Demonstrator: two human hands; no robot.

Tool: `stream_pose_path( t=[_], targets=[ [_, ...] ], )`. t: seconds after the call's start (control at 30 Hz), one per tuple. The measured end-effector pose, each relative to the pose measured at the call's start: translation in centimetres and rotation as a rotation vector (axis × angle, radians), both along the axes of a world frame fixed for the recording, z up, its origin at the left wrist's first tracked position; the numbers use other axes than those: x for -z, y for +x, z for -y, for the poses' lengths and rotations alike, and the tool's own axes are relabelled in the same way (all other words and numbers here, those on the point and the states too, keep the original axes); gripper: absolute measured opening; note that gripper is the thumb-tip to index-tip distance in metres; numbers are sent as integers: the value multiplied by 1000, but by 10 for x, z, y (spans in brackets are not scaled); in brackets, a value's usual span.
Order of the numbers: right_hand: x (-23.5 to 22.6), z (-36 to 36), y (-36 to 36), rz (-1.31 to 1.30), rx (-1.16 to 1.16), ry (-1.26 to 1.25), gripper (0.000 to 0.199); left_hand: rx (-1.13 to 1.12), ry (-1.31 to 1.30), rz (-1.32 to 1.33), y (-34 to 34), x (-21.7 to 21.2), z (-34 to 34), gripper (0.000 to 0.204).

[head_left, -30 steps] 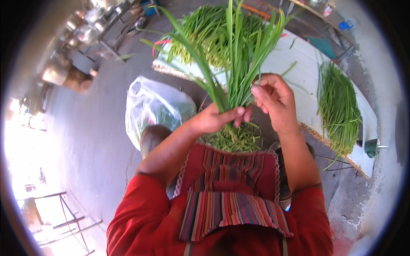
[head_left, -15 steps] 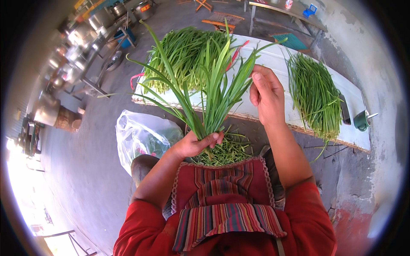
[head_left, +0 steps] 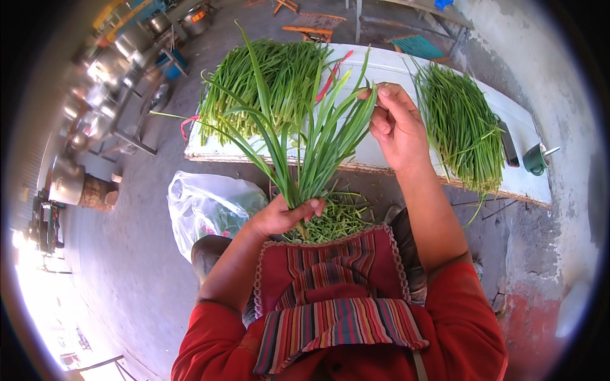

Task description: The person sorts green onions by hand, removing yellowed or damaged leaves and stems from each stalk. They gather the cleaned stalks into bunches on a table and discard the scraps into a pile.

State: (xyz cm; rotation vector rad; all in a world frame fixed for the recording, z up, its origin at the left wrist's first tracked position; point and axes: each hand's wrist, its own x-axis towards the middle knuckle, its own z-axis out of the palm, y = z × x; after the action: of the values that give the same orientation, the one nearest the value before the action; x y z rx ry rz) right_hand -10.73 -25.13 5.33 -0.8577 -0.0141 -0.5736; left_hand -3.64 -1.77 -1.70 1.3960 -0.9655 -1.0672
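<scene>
My left hand (head_left: 286,216) is closed round the pale base of a bunch of garlic chives (head_left: 327,155), held upright above my lap with the leaves fanning out. My right hand (head_left: 403,133) is raised at the bunch's right side, thumb and forefinger pinched at a leaf tip. Beyond, on a white board table, a big heap of chives (head_left: 270,82) lies to the left and a smaller pile (head_left: 460,127) to the right. A red ribbon (head_left: 333,76) rests by the big heap. Cut chive scraps (head_left: 340,216) lie below the bunch, past my striped apron (head_left: 330,273).
A white plastic bag (head_left: 203,203) stands on the floor at left. The white table (head_left: 387,152) also bears a dark flat object (head_left: 508,145) and a green mug (head_left: 535,160) near the right wall. Metal pots (head_left: 136,39) fill racks at far left; a low stool (head_left: 314,25) stands behind.
My right hand has risen slightly and stays at the leaf tips. A long leaf that stretched to the right no longer sticks out there. The view has shifted a little; my left hand keeps its hold.
</scene>
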Motion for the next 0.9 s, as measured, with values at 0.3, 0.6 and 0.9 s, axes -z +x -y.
stream_pose_path(
  t=[0.3,0.6,0.9],
  targets=[
    [-4,-2,-5,-154,27,-57,12,15,-2,29,2,5,-2,18],
    [-15,-12,-13,-93,145,-241,16,18,36,33,7,7,-5,22],
    [-7,-15,-3,-151,125,-272,18,-2,87,110,5,10,-8,15]
  ],
)
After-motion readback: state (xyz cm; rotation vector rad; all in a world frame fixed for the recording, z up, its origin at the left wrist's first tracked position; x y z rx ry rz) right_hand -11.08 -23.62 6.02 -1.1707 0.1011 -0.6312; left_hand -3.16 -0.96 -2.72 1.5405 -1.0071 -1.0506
